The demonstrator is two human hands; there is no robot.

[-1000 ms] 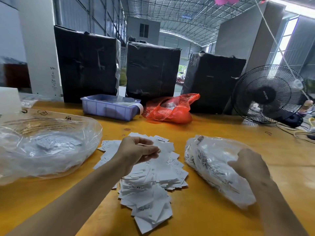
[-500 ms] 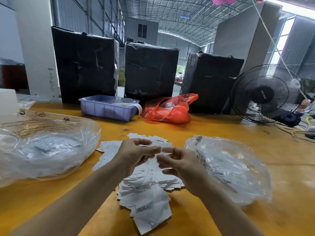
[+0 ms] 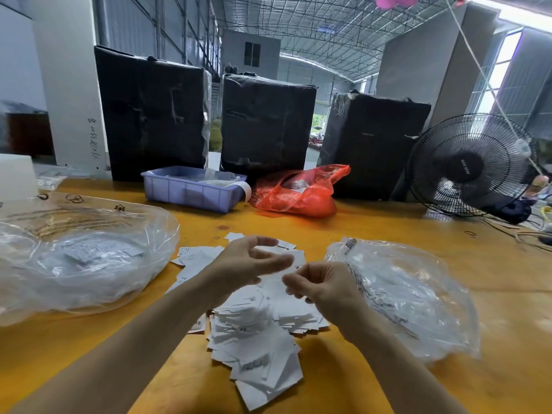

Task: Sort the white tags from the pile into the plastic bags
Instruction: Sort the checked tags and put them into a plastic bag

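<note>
1. While both hands hover above the pile of white tags [image 3: 254, 333], the left hand [image 3: 248, 264] is held with fingers loosely spread and slightly curved, thumb up, holding nothing that can be seen.
2. Just beside it, the right hand [image 3: 322, 289] has its fingers curled inward with the thumb and forefinger tips drawn together; whether a tag is pinched between them cannot be told, as that spot is blurred against the white pile below.
3. White tags lie in the middle of the yellow table [image 3: 507, 294], small rectangular slips of paper heaped at every angle and overlapping, some showing dark print such as "XS".
4. Taken as a whole, the pile is elongated, its long axis running from the far side of the table toward the person, and single tags point in no common direction.
5. Left of the pile lies a large clear plastic bag [image 3: 89, 264] with white slips inside; right of the pile, touching its edge, lies a second clear plastic bag [image 3: 412, 297] with black print along one side.
6. Farther back stand a lavender tray [image 3: 191, 192], a red plastic bag [image 3: 298, 195], three black wrapped boxes [image 3: 265, 124] and a black fan [image 3: 469, 165].
</note>
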